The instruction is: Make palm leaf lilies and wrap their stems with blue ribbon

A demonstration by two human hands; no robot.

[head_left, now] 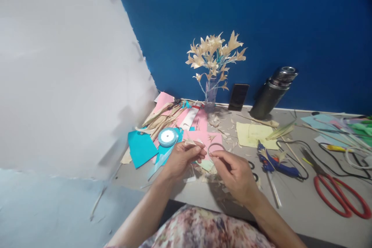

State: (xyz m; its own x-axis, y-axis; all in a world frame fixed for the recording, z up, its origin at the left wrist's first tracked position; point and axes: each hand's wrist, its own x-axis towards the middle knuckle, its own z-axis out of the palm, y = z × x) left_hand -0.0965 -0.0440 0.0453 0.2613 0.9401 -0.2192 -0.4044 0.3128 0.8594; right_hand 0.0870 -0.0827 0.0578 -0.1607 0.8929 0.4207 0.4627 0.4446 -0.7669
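Note:
My left hand (183, 158) is closed on a pale dried husk piece (190, 142) that shows above the fingers. In my right hand (236, 174), thumb and forefinger pinch a thin strip bent into a loop (216, 144); whether it is wire or fibre I cannot tell. The hands are close together over the table's front part, with a small gap between them. Beneath them lie pink paper (200, 136) and scattered husk scraps (203, 174). To the left rests a spool of light blue ribbon (167, 137). Black scissor handles (252, 165) show partly behind my right hand.
Husk flowers (215, 52) stand in a clear vase (211, 92) at the back, beside a phone (238, 97) and a thermos (271, 95). Rightward lie yellow paper (247, 133), a blue glue gun (280, 166) with its cord, and red-handled scissors (334, 190). A white panel (66, 73) borders the left.

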